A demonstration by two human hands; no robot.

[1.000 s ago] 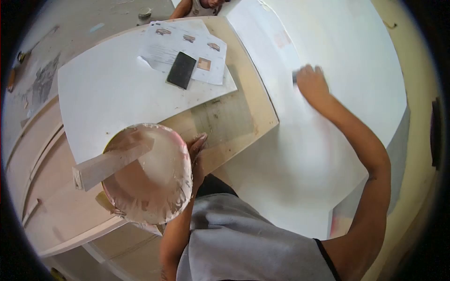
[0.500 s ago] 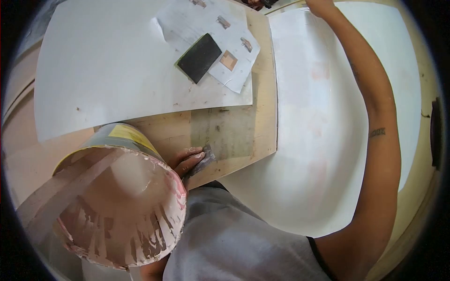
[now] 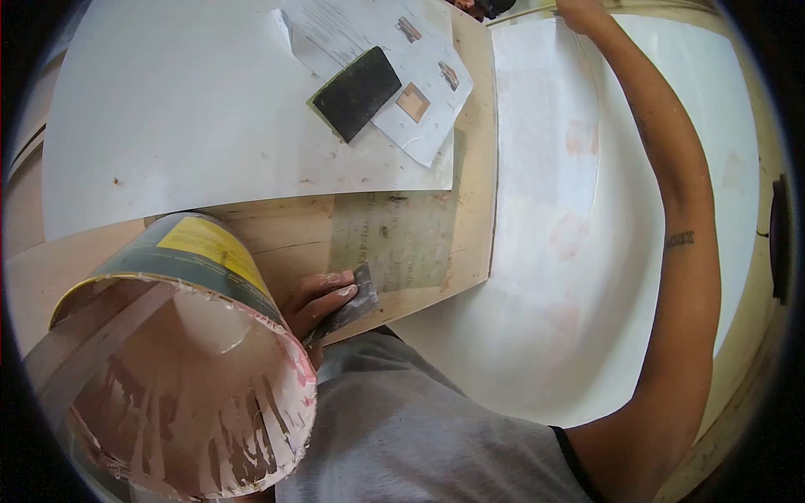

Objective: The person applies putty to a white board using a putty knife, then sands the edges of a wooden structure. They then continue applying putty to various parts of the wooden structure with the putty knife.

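My left hand [image 3: 321,300] has its fingers wrapped on a thin grey scraper blade [image 3: 356,299], just right of the bucket and over the edge of the wooden board. A large bucket [image 3: 197,377], coated inside with pinkish paste, tilts open at the lower left, with a flat stick [image 3: 105,335] across its mouth. My right arm stretches up over a smooth white curved panel [image 3: 545,193] with faint pink patches. At its far end, my right hand [image 3: 579,15] touches the panel's top edge; its fingers are partly cut off by the frame.
A white sheet [image 3: 184,109] covers much of the wooden board [image 3: 285,239]. On it rest printed papers [image 3: 428,134] and a black sanding pad [image 3: 356,92]. At the top edge, part of another person or a dark object [image 3: 486,8] shows.
The view has shifted slightly, so the bucket appears lower and further left. My left hand still holds the scraper, and my right hand remains near the panel's top edge.
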